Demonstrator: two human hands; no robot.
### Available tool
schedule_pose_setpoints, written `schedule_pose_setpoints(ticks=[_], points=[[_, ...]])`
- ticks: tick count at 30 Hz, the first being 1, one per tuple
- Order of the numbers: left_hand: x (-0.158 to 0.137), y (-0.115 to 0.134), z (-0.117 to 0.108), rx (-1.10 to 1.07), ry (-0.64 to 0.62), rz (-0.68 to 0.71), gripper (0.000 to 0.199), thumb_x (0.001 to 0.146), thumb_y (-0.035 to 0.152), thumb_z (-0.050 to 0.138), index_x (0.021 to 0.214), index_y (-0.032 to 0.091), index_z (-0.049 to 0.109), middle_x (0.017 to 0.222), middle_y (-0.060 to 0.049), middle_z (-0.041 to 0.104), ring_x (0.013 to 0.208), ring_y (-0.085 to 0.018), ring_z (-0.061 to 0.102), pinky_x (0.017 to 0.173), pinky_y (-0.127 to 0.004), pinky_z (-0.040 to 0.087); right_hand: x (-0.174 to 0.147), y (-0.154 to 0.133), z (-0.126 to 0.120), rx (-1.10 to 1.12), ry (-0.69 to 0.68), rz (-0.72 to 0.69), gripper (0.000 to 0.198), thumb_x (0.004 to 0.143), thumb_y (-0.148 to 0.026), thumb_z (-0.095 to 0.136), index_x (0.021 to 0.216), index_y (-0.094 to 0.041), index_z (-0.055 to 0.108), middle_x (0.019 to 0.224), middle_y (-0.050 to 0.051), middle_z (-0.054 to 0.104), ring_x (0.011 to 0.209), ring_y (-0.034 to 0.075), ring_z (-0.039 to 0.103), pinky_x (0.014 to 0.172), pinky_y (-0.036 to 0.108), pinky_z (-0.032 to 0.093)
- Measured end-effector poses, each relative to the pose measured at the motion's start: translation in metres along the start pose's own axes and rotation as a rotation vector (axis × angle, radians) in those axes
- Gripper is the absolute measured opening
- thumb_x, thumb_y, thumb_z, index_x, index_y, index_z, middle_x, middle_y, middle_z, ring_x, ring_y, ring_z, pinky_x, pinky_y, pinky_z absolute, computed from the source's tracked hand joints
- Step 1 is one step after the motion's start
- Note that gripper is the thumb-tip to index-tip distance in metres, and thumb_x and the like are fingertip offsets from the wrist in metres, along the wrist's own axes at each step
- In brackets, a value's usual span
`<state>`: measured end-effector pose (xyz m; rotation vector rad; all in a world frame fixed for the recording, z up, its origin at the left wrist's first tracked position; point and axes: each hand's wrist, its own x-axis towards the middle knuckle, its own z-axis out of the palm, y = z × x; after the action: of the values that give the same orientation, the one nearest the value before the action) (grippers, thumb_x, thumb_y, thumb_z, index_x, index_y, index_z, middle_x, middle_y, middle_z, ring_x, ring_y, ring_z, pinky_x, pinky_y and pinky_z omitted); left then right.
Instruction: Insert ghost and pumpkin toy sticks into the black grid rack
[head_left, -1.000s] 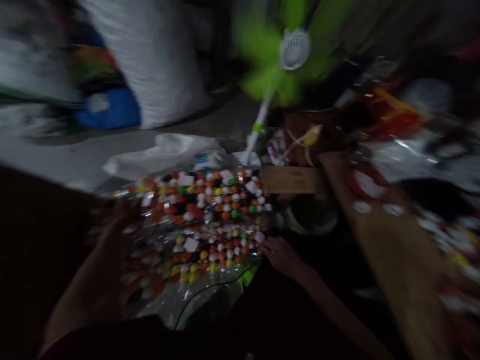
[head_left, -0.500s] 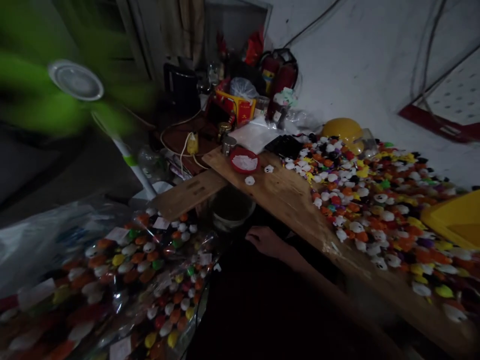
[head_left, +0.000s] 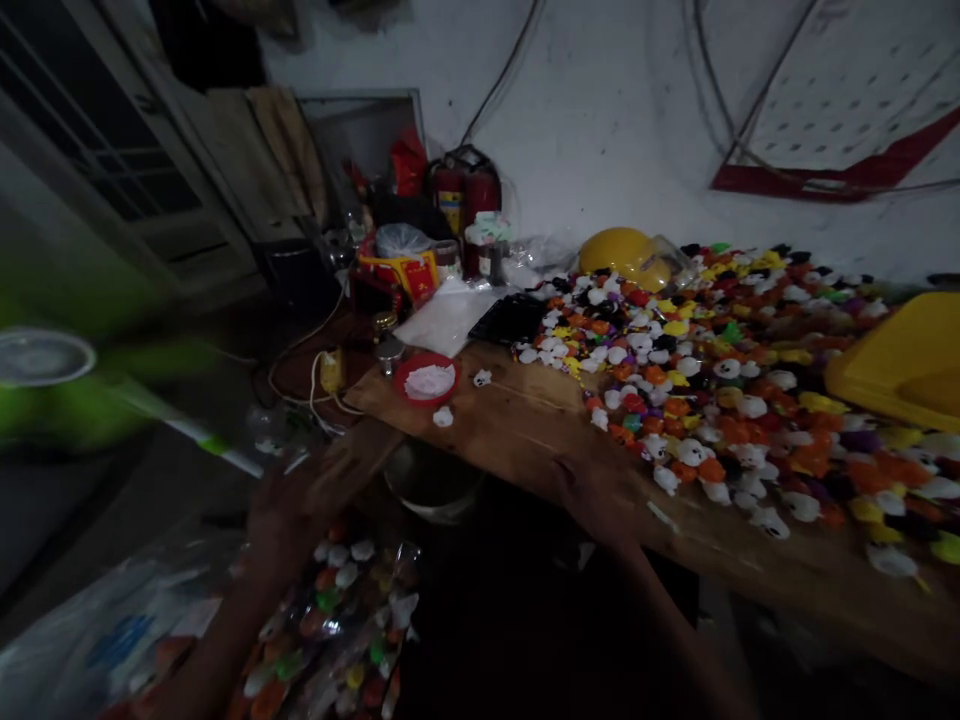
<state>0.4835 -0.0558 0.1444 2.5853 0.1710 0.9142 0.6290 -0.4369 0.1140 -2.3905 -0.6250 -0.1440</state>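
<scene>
My left hand (head_left: pixel 283 515) reaches forward at the left, by the end of the narrow wooden board (head_left: pixel 360 455). It is dark and smeared, so its fingers and anything in them cannot be made out. My right hand (head_left: pixel 596 500) is at the front edge of the wooden tabletop (head_left: pixel 517 420); its fingers look loosely apart, and I see nothing held. A large heap of small, colourful toy figures (head_left: pixel 705 400) lies beyond it. Two loose white figures, one (head_left: pixel 443 416) and another (head_left: pixel 481 378), lie near a red dish (head_left: pixel 427 380) of white material.
A black tray (head_left: pixel 508 318), a metal tin (head_left: pixel 390 357) and a yellow scoop-like container (head_left: pixel 900 360) sit on the table. A bucket (head_left: pixel 435 485) stands below its edge. Clear bags of figures (head_left: pixel 330 610) lie at lower left. A green fan (head_left: pixel 45 360) spins at the left.
The view has swung to the right. My left hand has come into sight at the left, and my right hand has moved from my lap up to the table edge.
</scene>
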Motion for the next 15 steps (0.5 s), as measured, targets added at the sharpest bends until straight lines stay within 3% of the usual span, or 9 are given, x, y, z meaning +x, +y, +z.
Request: schedule_pose_setpoints(ticks=[2,4,7,9,13,15], points=[[0.035,0.026,0.033,-0.007,-0.065,0.073,0.038,0.099,0.048,0.048,0.115,0.020,0.068,0.118,-0.010,0.072,0.122,-0.026,0.063,0.111,-0.051,0.049,-0.002,0.018,0.002,0.012,0.070,0.035,0.037,0.099,-0.037,0.042,0.088,-0.019,0.072,0.086,0.011,0.076,0.076,0.024,0.070,0.073,0.035,0.054],[0.084,0.059,0.077,0.007,-0.149,0.092,0.038,0.098,0.043,0.049,0.122,0.021,0.066,0.127,-0.009,0.071,0.126,-0.024,0.062,0.112,-0.043,0.048,-0.004,0.029,0.006,0.046,0.116,0.074,0.036,0.100,-0.039,0.043,0.093,-0.019,0.073,0.090,0.011,0.077,0.080,0.025,0.071,0.076,0.036,0.055],[0.167,0.107,0.148,0.079,-0.282,0.040,0.043,0.098,0.041,0.046,0.129,0.017,0.064,0.119,-0.012,0.074,0.114,-0.026,0.069,0.103,-0.040,0.054,-0.008,0.034,0.012,0.155,0.094,0.103,0.037,0.102,-0.038,0.042,0.093,-0.020,0.072,0.088,0.008,0.076,0.078,0.022,0.071,0.074,0.032,0.054],[0.217,0.133,0.194,0.145,-0.362,0.003,0.052,0.097,0.043,0.048,0.140,0.014,0.054,0.132,-0.016,0.068,0.125,-0.029,0.063,0.108,-0.043,0.050,-0.010,0.033,0.011,0.237,0.054,0.101,0.037,0.102,-0.036,0.042,0.087,-0.020,0.071,0.080,0.006,0.074,0.071,0.020,0.069,0.066,0.029,0.051],[0.288,0.159,0.263,0.276,-0.582,-0.016,0.086,0.082,0.057,0.067,0.152,0.014,0.041,0.160,-0.020,0.041,0.145,-0.038,0.043,0.116,-0.050,0.040,-0.012,0.032,0.004,0.377,0.043,0.111,0.033,0.101,-0.032,0.045,0.077,-0.022,0.066,0.071,0.004,0.070,0.062,0.019,0.064,0.059,0.031,0.048],[0.308,0.162,0.277,0.317,-0.706,0.010,0.088,0.076,0.058,0.073,0.149,0.016,0.047,0.158,-0.018,0.044,0.144,-0.037,0.045,0.114,-0.046,0.042,-0.013,0.032,0.002,0.424,0.037,0.117,0.030,0.100,-0.028,0.047,0.077,-0.024,0.065,0.072,0.005,0.069,0.063,0.020,0.064,0.060,0.033,0.050]])
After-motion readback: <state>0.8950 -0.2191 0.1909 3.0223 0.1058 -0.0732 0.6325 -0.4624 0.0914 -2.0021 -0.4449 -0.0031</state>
